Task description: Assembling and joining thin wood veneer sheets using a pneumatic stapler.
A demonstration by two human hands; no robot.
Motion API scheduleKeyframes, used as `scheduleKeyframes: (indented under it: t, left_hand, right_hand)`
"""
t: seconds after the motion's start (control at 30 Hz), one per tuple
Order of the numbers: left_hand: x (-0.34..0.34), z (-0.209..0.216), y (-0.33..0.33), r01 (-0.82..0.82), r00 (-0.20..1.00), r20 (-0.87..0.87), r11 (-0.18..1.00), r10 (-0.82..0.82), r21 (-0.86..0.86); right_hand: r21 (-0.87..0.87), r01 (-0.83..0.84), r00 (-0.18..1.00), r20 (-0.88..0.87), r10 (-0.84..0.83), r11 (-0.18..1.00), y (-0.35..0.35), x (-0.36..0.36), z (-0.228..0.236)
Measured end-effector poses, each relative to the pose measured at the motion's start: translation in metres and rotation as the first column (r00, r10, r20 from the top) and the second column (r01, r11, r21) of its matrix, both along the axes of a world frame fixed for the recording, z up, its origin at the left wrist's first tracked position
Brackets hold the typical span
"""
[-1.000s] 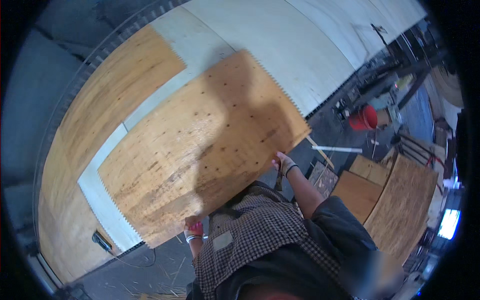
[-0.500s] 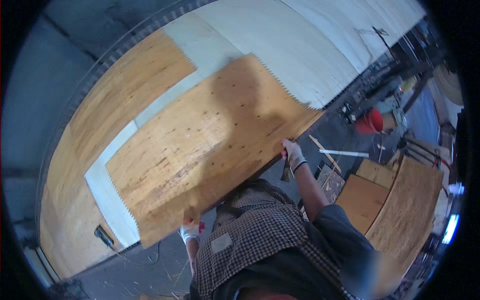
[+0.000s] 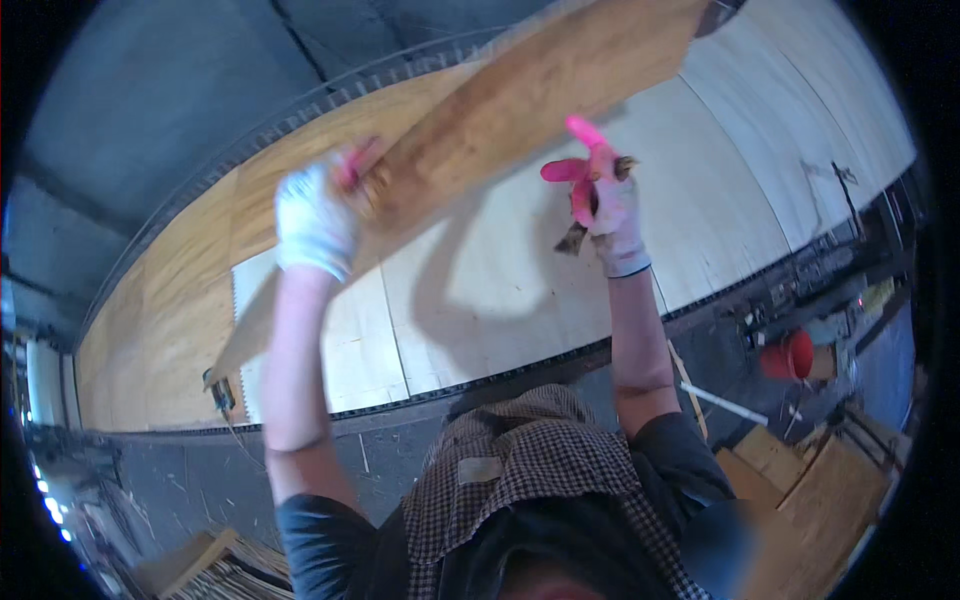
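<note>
A large brown wood veneer sheet [image 3: 520, 100] is lifted and tilted over a work surface covered with pale veneer panels [image 3: 500, 290]. My left hand [image 3: 318, 222], in a white glove with pink fingers, is blurred but appears closed on the sheet's near edge. My right hand [image 3: 608, 205], gloved alike, is apart from the sheet. Its thumb and index finger stretch out, while the other fingers keep a small flat-bladed scraper [image 3: 572, 240] against the palm. The sheet's far right end rises toward the top rim of the view.
Brown veneer [image 3: 170, 300] covers the surface's left part. A dark hand tool with a cord [image 3: 218, 392] lies at its near left edge. On the right floor are a red bucket [image 3: 788, 355], a white strip [image 3: 725, 403] and brown boards [image 3: 830, 500]. Stacked thin wood [image 3: 235, 565] stands lower left.
The brown sheet, lying flat half a second ago, has been raised and tilted away, uncovering pale panels. Both hands have moved from the near edge up over the surface; the right one has left the sheet.
</note>
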State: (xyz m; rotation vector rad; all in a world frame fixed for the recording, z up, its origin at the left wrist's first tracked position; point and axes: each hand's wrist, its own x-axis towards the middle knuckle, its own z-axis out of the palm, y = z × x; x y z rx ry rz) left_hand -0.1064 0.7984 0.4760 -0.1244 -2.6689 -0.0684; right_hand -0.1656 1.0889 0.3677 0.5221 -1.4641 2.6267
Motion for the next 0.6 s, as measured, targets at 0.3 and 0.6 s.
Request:
scheduleKeyframes:
  t: [0.3,0.6]
  left_hand:
    - [0.023,0.223,-0.118,0.477,0.691,-0.718,0.798,-0.082,0.368]
    - [0.102,0.214,-0.364,0.901,0.298,-0.941,0.373,-0.159,0.223]
  right_hand:
    - [0.248,-0.023,0.968,0.249,-0.041,0.968,-0.126,-0.057,-0.101]
    - [-0.091,0.053,0.972,-0.222,-0.072,0.994,-0.120,-0.077,0.155]
